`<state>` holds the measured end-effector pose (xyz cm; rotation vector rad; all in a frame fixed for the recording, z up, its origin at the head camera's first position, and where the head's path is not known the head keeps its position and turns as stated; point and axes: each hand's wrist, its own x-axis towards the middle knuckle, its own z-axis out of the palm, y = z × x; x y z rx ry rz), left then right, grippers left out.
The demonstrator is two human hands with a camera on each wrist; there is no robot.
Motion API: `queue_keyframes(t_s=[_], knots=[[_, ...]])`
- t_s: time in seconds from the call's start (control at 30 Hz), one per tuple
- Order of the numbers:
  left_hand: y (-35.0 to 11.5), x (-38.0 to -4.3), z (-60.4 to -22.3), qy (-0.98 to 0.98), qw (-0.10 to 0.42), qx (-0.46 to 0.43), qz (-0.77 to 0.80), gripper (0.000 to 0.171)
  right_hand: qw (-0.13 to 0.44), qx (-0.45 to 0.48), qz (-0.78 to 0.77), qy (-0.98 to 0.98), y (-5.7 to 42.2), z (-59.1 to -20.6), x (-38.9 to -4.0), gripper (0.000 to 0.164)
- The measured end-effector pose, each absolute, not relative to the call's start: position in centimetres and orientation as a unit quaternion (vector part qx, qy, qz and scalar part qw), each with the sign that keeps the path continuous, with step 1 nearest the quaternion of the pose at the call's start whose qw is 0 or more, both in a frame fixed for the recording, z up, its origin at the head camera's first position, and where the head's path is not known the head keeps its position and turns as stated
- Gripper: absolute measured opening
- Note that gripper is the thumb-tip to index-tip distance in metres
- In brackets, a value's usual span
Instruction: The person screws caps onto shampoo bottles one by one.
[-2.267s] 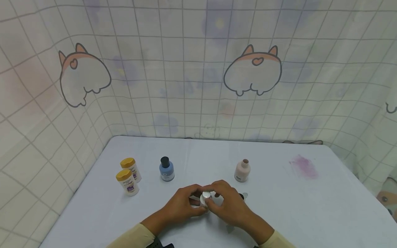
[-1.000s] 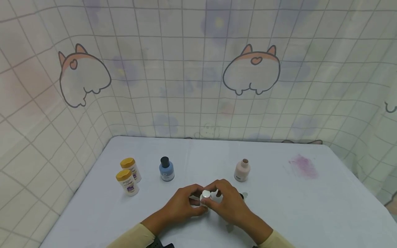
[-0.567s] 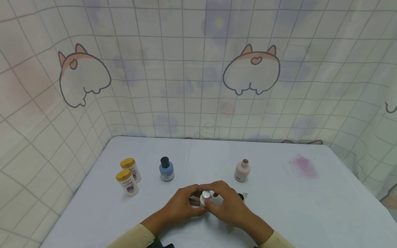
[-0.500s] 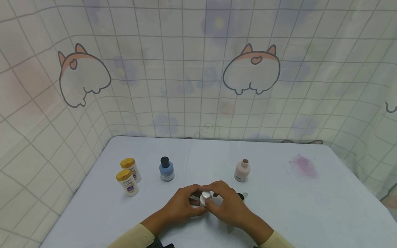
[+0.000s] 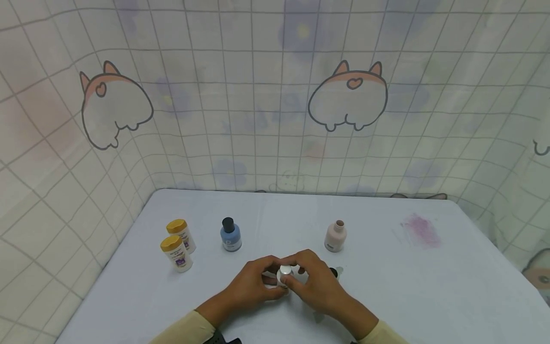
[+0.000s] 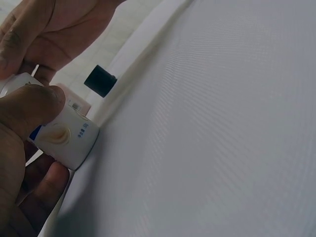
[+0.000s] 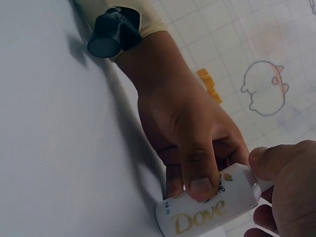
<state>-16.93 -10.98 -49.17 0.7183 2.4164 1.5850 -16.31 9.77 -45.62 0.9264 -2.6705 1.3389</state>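
Observation:
A small white Dove bottle [image 7: 202,215] stands upright on the table between my hands. My left hand [image 5: 251,283] grips its body, thumb on one side and fingers round the other. My right hand [image 5: 319,285] pinches the bottle's pale, shiny-topped cap [image 5: 285,270] between thumb and forefinger; the cap is seated on the neck. In the left wrist view, the left thumb [image 6: 37,106] covers part of the label. A loose black cap [image 6: 100,81] sits on the table just beyond the bottle, partly hidden behind my right hand in the head view.
An uncapped pale pink bottle [image 5: 335,237] stands behind my right hand. Further left are a blue bottle [image 5: 231,238] with a black cap and two white jars [image 5: 182,260] with yellow lids. A pink stain [image 5: 423,231] marks the white table at right; a patterned curtain [image 5: 266,95] surrounds it.
My right thumb and forefinger shift back and forth slightly around the cap, in a small twisting motion. My left hand and the Dove bottle stay in place.

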Motion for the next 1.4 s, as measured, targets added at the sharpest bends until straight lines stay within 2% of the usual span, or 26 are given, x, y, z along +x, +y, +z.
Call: queue_keyframes(t_s=[0.2, 0.5, 0.83, 1.2, 1.4], knots=[[-10.9, -16.9, -49.2, 0.806, 0.081, 0.235, 0.537, 0.044, 0.033, 0.295, 0.423, -0.856, 9.6, -45.7, -16.3, 0.030], [-10.7, -16.6, -49.0, 0.814, 0.071, 0.220, 0.534, 0.044, 0.103, 0.302, 0.399, -0.860, 9.2, -46.0, -16.2, 0.030], [-10.8, -16.6, -49.4, 0.816, 0.059, 0.230, 0.527, 0.043, 0.034, 0.259, 0.409, -0.874, 9.3, -45.7, -15.8, 0.033], [-10.8, -16.8, -49.1, 0.819, 0.047, 0.254, 0.512, 0.043, 0.045, 0.281, 0.402, -0.870, 9.9, -45.2, -15.9, 0.042], [-10.7, -17.1, -48.9, 0.819, 0.045, 0.254, 0.513, 0.043, 0.053, 0.277, 0.409, -0.868, 10.3, -45.2, -16.0, 0.042]])
